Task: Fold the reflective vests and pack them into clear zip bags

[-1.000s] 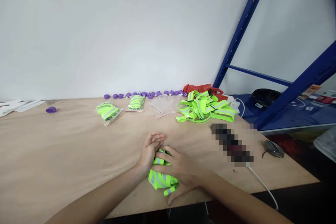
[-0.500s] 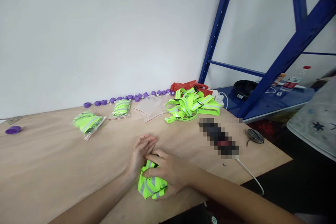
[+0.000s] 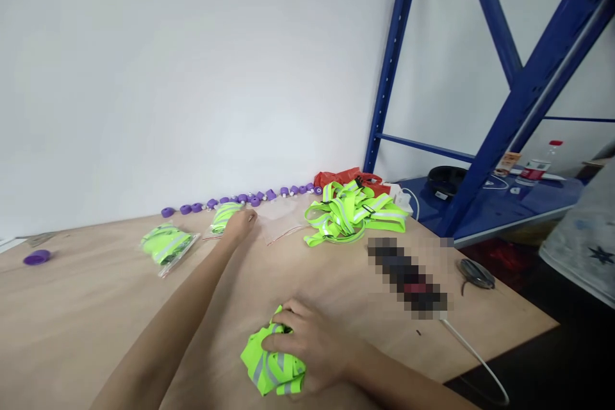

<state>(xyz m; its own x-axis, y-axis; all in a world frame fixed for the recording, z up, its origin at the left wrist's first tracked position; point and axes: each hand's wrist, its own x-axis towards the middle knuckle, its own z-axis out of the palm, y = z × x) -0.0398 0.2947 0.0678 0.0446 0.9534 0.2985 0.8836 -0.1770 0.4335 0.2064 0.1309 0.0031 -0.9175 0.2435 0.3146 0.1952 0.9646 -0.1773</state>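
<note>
My right hand (image 3: 312, 349) is wrapped over a folded neon-green reflective strap bundle (image 3: 269, 365) near the table's front edge. My left arm stretches far across the wooden table (image 3: 96, 327); my left hand (image 3: 239, 224) lies at the edge of the clear zip bags (image 3: 281, 218), beside a bagged green bundle (image 3: 225, 214). Its fingers are curled at the plastic, and whether they grip it I cannot make out. A second bagged bundle (image 3: 168, 245) lies further left. A loose heap of green reflective straps (image 3: 353, 213) sits to the right of the clear bags.
A row of purple caps (image 3: 240, 198) lines the wall, and one purple cap (image 3: 37, 257) lies alone at far left. A red bag (image 3: 346, 177) sits behind the heap. A blurred-out object with a white cable (image 3: 475, 352) lies right. Blue shelving (image 3: 485, 141) stands beyond.
My left hand left the folded bundle and reached forward to the clear bags by the wall. My right hand stayed on the bundle.
</note>
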